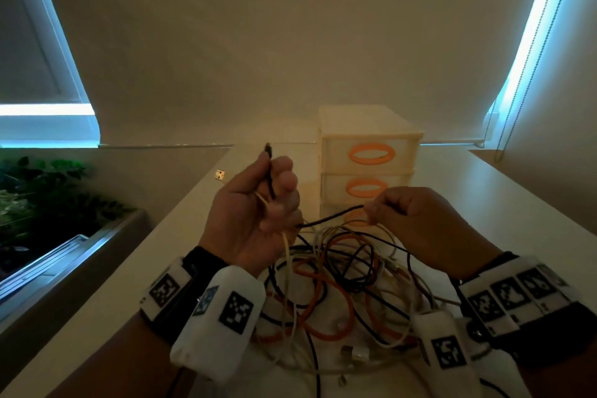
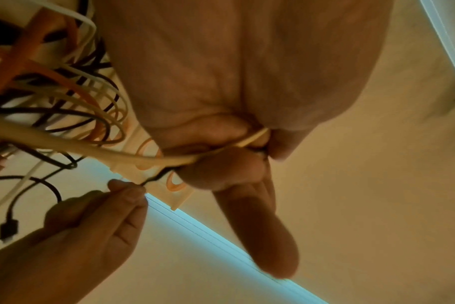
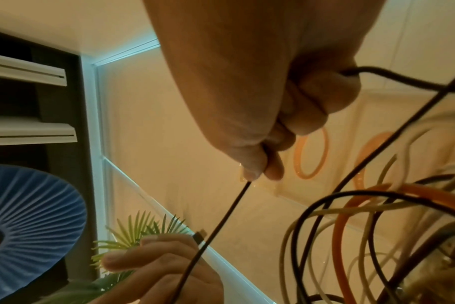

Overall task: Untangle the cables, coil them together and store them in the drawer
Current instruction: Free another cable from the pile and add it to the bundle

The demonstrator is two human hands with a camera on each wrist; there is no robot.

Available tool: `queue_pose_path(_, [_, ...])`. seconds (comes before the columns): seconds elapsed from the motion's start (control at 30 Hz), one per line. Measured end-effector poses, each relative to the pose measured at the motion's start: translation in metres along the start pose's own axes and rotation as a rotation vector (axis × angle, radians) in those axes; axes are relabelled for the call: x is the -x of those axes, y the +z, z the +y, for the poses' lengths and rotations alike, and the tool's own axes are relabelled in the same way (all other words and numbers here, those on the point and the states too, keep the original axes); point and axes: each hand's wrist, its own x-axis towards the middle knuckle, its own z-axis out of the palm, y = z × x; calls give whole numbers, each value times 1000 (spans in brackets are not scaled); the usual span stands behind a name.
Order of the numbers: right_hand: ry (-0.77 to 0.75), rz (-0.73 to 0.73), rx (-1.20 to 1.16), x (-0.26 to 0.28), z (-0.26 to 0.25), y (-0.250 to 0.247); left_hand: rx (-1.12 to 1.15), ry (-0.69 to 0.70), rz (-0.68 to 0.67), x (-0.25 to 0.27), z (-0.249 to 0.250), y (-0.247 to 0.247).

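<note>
A tangle of black, white and orange cables (image 1: 342,287) lies on the white table (image 1: 135,284) in front of me. My left hand (image 1: 258,203) is raised above it, fingers curled round a black cable (image 1: 329,219) and a white cable (image 1: 286,245); the black plug end (image 1: 268,148) sticks up above the fist. My right hand (image 1: 416,220) pinches the same black cable (image 3: 229,214) a short way along, so it stretches between the two hands. In the left wrist view the white cable (image 2: 65,142) and the black one run through the curled fingers (image 2: 221,168).
A small white drawer unit (image 1: 368,158) with orange oval handles stands just behind the hands, drawers closed. A small white plug (image 1: 220,175) lies at the far left of the table. Plants (image 1: 42,197) fill a planter beyond the left edge. A bead chain (image 1: 517,74) hangs at right.
</note>
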Motion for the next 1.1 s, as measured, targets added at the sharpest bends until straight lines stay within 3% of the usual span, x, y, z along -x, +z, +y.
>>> queue_pose_path(0.1, [-38,160,13,0,-2,2,-177,-131,-104,1,-4,0])
queue_pose_path(0.2, [-35,224,-37,2,-14,5,-398,-241,-135,3,-10,2])
queue_pose_path(0.3, [-67,217,-180,4,-33,7,-594,-304,-73,4,-16,5])
queue_pose_path(0.4, [-101,174,-390,12,-51,7,-679,-240,97,2,-23,11])
queue_pose_path(0.47, [-142,70,-477,20,-58,10,-660,-157,221,0,-25,15])
queue_pose_path(0.63, [-407,-52,-72,23,-45,28,-486,-57,398,-4,-29,12])
queue_pose_path(0.83, [-469,-78,-35,20,-34,38,-159,29,333,-7,-22,10])
queue_pose_path(1.1, [-365,-162,-71,14,-33,28,-117,70,253,-6,-15,4])
